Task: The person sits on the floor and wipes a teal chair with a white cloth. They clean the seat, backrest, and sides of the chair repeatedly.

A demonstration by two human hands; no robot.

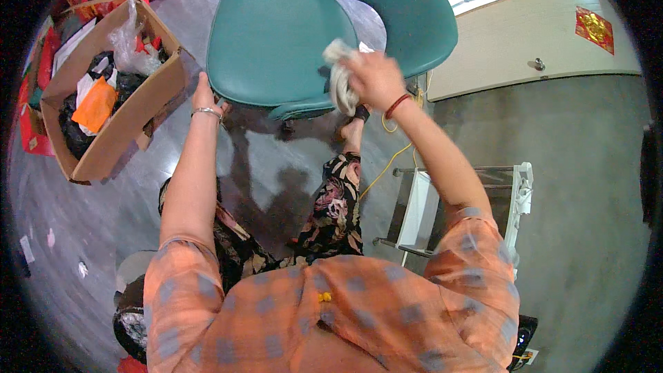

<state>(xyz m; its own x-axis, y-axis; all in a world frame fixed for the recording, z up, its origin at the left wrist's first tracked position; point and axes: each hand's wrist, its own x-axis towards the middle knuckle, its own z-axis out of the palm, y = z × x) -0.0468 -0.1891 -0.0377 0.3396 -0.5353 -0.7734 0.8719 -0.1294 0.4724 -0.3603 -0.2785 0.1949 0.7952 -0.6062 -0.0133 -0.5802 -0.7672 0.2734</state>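
Observation:
A green padded chair seat [279, 36] lies before me, with its curved green backrest [414, 20] at the upper right. At the seat's near left edge, my left hand [206, 96] holds the rim, a silver bracelet at its wrist. My right hand [377, 80] grips a crumpled light grey cloth [342, 80] over the seat's right side. That hand is blurred, and whether the cloth touches the seat cannot be told. The chair's base is mostly hidden beneath the seat.
An open cardboard box [129, 109] with bags inside stands on the left. Right of my leg is a metal step ladder [419, 207]; a yellow cable [386, 171] crosses the floor nearby. A pale cabinet panel [497, 46] with a knob is at upper right.

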